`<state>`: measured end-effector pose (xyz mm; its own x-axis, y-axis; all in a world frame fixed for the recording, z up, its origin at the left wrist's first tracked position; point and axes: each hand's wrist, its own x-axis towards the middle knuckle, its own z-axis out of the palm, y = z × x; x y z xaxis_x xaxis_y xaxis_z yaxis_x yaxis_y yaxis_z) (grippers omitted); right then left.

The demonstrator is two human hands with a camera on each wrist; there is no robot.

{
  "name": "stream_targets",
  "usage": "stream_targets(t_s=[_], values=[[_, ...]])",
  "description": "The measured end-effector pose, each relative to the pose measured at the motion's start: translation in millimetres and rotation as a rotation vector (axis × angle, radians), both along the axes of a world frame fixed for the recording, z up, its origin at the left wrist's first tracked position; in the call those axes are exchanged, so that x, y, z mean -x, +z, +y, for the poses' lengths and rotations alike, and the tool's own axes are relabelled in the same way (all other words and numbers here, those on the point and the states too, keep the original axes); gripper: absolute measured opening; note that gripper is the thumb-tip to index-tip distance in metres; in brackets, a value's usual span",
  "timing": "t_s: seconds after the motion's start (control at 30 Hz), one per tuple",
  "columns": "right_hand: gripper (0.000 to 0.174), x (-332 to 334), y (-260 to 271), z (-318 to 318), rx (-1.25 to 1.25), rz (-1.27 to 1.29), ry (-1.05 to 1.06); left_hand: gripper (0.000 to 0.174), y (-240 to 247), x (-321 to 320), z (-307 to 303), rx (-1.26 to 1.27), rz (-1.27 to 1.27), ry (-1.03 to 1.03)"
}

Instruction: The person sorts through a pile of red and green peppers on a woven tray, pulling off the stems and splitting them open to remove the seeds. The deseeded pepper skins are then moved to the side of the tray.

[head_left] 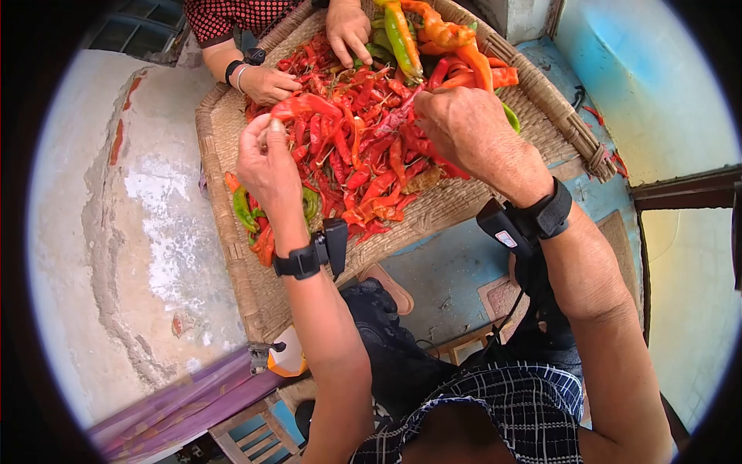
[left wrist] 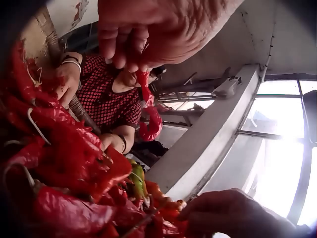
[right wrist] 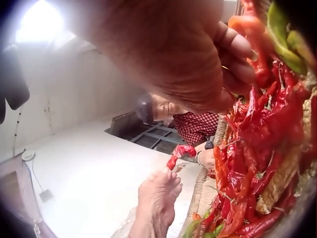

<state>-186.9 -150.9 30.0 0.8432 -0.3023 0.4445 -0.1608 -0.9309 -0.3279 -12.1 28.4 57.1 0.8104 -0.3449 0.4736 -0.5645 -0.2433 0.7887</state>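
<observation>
My left hand pinches a red chili by one end, lifted just above the chili pile on the woven tray. My right hand has its fingers curled into the pile. I cannot tell whether they grip a pod, because my palm covers the tips. I judge it best to pinch close to the stem and lift clear, so neighbouring pods don't drag along. The stem end is probably hidden between my fingers. 2 other hands work the far side, where the tray's rim is cut off.
</observation>
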Motion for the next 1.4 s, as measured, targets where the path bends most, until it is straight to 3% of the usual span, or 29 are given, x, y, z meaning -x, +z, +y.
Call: stream_targets(t_s=[0.07, 0.13, 0.17, 0.23, 0.3, 0.37, 0.47, 0.53, 0.57, 0.63, 0.67, 0.73, 0.77, 0.83, 0.87, 0.93, 0.97, 1.03, 1.1, 1.17, 1.3, 1.33, 1.4], values=[[0.009, 1, 0, 0, 0.007, -0.005, -0.016, 0.029, -8, -16, 3, -0.045, -0.089, 0.102], [0.009, 3, 0, -1, 0.018, -0.008, -0.032, 0.032, -13, -25, 2, -0.447, -0.969, 0.423], [0.009, 4, 1, -1, 0.019, -0.017, -0.021, 0.032, -19, -25, 5, -0.447, -0.969, 0.421], [0.009, 3, 1, -1, 0.014, -0.028, -0.006, 0.032, -14, 0, 2, -0.534, -0.483, 0.100], [0.008, 2, 2, -1, 0.025, 0.021, -0.015, 0.027, -10, 30, -4, -0.625, -0.207, -0.096], [0.008, 2, 2, 0, 0.027, 0.001, 0.013, 0.027, -19, 41, -2, -0.680, -0.356, -0.219], [0.007, 2, 4, 6, 0.026, 0.036, 0.020, 0.024, -19, 44, 0, -0.678, -0.300, -0.210], [0.005, 4, 1, 5, 0.060, 0.083, 0.001, 0.019, -16, 43, 1, -0.501, -0.041, -0.257], [0.008, 2, 10, 10, 0.075, 0.209, -0.026, 0.018, -12, 42, 5, -0.531, 0.031, -0.220], [0.005, -3, 3, 12, 0.090, 0.133, 0.054, 0.020, 2, 46, 8, -0.443, 0.216, -0.220], [0.005, -9, -11, 17, 0.108, 0.020, -0.025, 0.020, -2, 42, 7, -0.356, 0.258, -0.194], [0.003, -14, -11, 24, 0.056, 0.125, -0.038, 0.027, -30, -3, 29, -0.210, 0.377, -0.260], [0.004, -16, -7, 26, 0.042, 0.198, -0.022, 0.033, -39, -33, 40, -0.239, 0.302, -0.201], [0.008, -8, -2, 24, 0.030, 0.209, -0.004, 0.042, -42, -50, 37, 0.044, 0.220, -0.094], [0.008, -7, -5, 23, 0.049, 0.216, -0.023, 0.042, -57, -70, 43, 0.064, 0.226, -0.113], [0.013, -8, -12, 21, 0.019, 0.176, -0.033, 0.048, -73, -104, 50, -0.105, -0.031, 0.112], [0.013, -11, -13, 18, 0.014, 0.168, -0.038, 0.048, -73, -104, 46, -0.109, -0.039, 0.106], [0.015, -14, -17, 17, 0.008, 0.176, -0.036, 0.049, -62, -56, 25, -0.409, 0.011, -0.015], [0.015, -15, -15, 17, 0.002, 0.141, -0.020, 0.047, -53, -6, -2, -0.622, -0.327, -0.237], [0.016, -15, -11, 18, -0.001, 0.111, -0.008, 0.051, -42, 43, -27, -0.717, -0.402, -0.350], [0.017, -20, -5, 27, -0.016, 0.063, -0.050, 0.049, -42, 59, -34, -0.899, -0.365, -0.382], [0.017, -18, -3, 28, -0.004, 0.071, -0.044, 0.041, -21, 65, -36, -0.936, -0.258, -0.424], [0.017, -17, 0, 27, 0.006, 0.078, -0.037, 0.036, -25, 50, -25, -0.901, -0.300, -0.380]])
